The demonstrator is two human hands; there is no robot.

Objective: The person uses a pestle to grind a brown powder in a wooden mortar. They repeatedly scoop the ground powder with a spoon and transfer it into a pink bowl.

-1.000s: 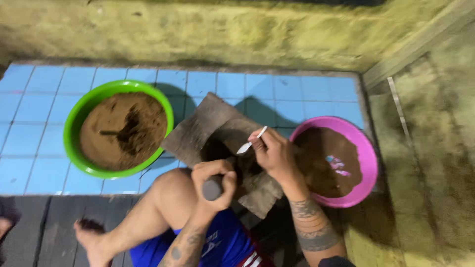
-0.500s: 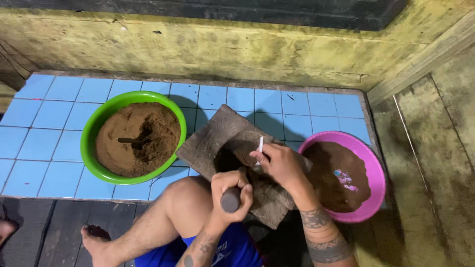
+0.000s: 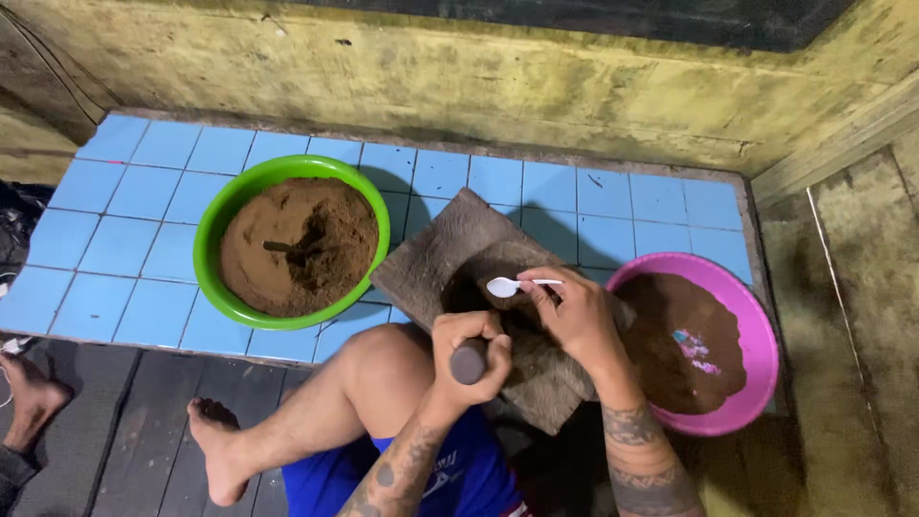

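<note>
My right hand [image 3: 574, 321] holds a small white plastic spoon [image 3: 512, 285] level over a flat grey grinding stone [image 3: 450, 251] smeared with dark paste. My left hand [image 3: 469, 356] grips the end of a dark stone roller [image 3: 468, 364] just in front of the slab, above my bent knee. A green bowl [image 3: 218, 225] of brown powder with a dark scoop sunk in it stands left of the stone. A pink bowl [image 3: 756, 335] holding dark brown paste sits at the right, beside my right forearm.
The bowls and stone rest on a raised blue-tiled ledge [image 3: 144, 191] against a stained yellow wall [image 3: 479, 77]. My bare foot [image 3: 218, 455] lies on dark floorboards below. Another person's foot [image 3: 29, 397] shows at the left edge.
The view has shifted, so the bowls and stone sit lower in frame. My right hand turned the spoon from pointing up to lying level over the stone. The left hand keeps its hold on the roller.
</note>
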